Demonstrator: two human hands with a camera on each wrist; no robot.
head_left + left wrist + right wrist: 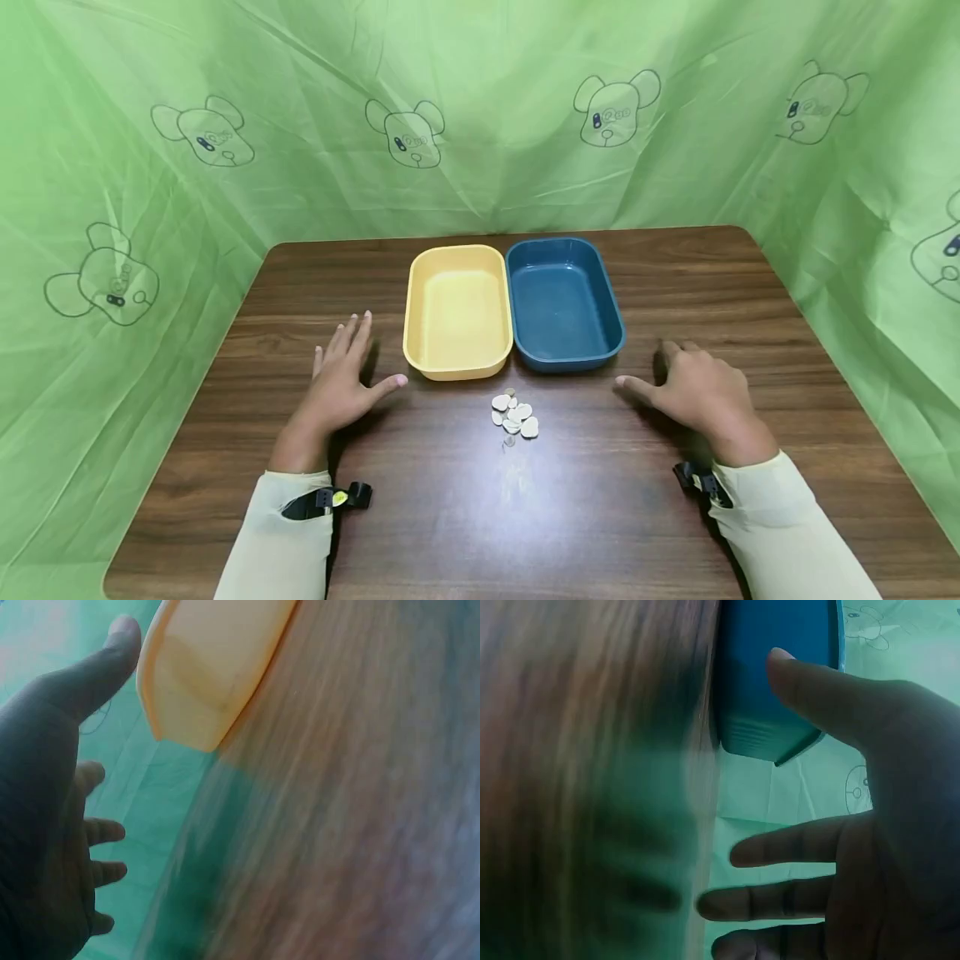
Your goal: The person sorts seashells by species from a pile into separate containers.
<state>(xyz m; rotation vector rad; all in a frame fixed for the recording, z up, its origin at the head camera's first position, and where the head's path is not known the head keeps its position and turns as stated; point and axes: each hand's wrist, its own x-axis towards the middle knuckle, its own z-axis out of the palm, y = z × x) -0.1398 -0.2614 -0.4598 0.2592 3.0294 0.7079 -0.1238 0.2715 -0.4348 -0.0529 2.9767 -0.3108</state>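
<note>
My left hand [341, 387] is at the left of the yellow tray [459, 312], fingers spread and nothing held. In the left wrist view its thumb shows near the yellow tray [217, 667]. To the right of the blue tray [566, 304], my right hand [701, 392] holds nothing, with its thumb pointing inward. The right wrist view shows its fingers extended and apart, below the blue tray [772, 682]. Between the hands, in front of the trays, lies a small cluster of pale, flat, pebble-like pieces [515, 414]. Both trays stand side by side; no contents are visible.
The brown wood-grain table [450, 517] reaches back to a green curtain [487, 183] printed with animal heads, which hangs behind and along both sides. A dark strap with a small device [326, 502] sits on the left wrist, another [701, 485] on the right.
</note>
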